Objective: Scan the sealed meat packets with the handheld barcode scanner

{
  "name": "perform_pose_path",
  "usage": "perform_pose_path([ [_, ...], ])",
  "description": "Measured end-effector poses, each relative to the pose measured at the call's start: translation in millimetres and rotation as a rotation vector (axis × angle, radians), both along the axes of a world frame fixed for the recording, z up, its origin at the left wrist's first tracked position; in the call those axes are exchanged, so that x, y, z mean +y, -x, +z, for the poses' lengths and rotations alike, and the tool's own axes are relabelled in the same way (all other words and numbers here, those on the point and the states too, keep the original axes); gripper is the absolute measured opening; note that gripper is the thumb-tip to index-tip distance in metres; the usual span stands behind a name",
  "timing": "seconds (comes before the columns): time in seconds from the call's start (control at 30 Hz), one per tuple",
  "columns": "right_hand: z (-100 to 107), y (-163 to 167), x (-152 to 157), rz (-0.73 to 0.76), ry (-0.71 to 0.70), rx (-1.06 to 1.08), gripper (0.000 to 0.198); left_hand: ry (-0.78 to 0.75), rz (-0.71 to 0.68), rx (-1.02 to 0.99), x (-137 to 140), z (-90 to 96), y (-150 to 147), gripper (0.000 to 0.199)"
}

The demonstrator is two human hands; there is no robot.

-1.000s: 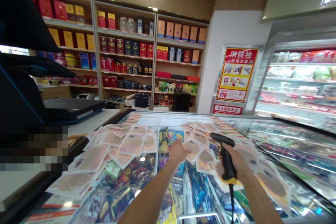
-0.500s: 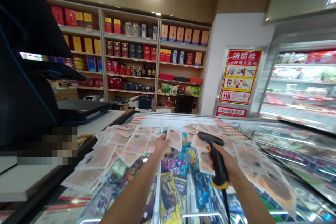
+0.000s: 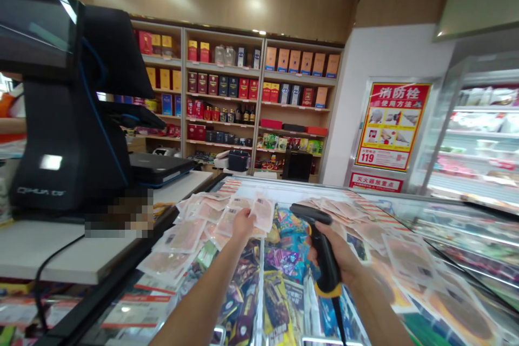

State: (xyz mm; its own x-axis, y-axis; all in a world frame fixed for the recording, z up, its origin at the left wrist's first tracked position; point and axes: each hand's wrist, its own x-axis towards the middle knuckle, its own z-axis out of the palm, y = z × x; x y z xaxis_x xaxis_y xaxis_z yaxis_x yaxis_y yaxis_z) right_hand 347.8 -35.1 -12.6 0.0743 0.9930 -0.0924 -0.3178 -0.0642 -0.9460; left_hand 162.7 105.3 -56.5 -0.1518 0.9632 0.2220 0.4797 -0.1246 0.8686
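Your left hand [image 3: 242, 223] pinches one flat sealed packet [image 3: 263, 213] by its lower edge and lifts it clear of the freezer lid [image 3: 284, 193], tilted so its printed face turns toward you and toward the scanner, which looks like the reason for the angle. Your right hand [image 3: 340, 254] is clenched round the grip of the black barcode scanner [image 3: 320, 243], its head aimed left at the packet and held just beside it, not touching; its cable drops from the yellow-banded base toward the lid's near edge.

The other pale packets [image 3: 190, 232] lie loosely overlapped on the glass, one spread along the lid's left edge beside the counter [image 3: 73, 254], another spread [image 3: 409, 257] toward the right edge. That flat layout keeps each within easy reach. Through the glass between them show bright snack wrappers [image 3: 279, 259].

On the counter's near left stands the black till terminal [image 3: 60, 135]; its base carries pale lettering too blurred to read with certainty. The red wall poster [image 3: 392, 124] reads "消防栓 使用方法" with "119" below. The packet's own print is too small to read.
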Motion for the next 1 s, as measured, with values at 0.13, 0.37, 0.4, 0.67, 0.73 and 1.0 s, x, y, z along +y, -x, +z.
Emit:
perform_pose_path([
  [0.13,-4.8,0.9,7.2,0.001,-0.014,-0.013,0.027,0.014,-0.005,0.018,1.6,-1.2,13.9,0.029],
  [0.37,-6.2,-2.8,14.2,-0.052,-0.007,-0.041,0.029,0.008,0.084,0.082,1.4,1.3,52.9,0.025],
  [0.4,-5.5,-4.2,14.4,-0.064,-0.002,-0.044,0.029,0.008,0.113,0.091,0.4,2.2,59.6,0.023],
  [0.67,0.2,-24.9,11.2,-0.174,0.009,-0.021,0.023,0.019,0.296,0.147,-11.4,2.9,93.5,0.018],
  [0.73,-1.2,-33.8,9.9,-0.21,0.025,-0.001,0.021,0.019,0.314,0.157,-14.0,3.1,93.7,0.022],
  [1.0,-9.2,-66.4,-1.4,-0.358,0.043,-0.032,0.018,-0.118,0.401,0.269,-27.6,19.4,76.9,0.052],
])
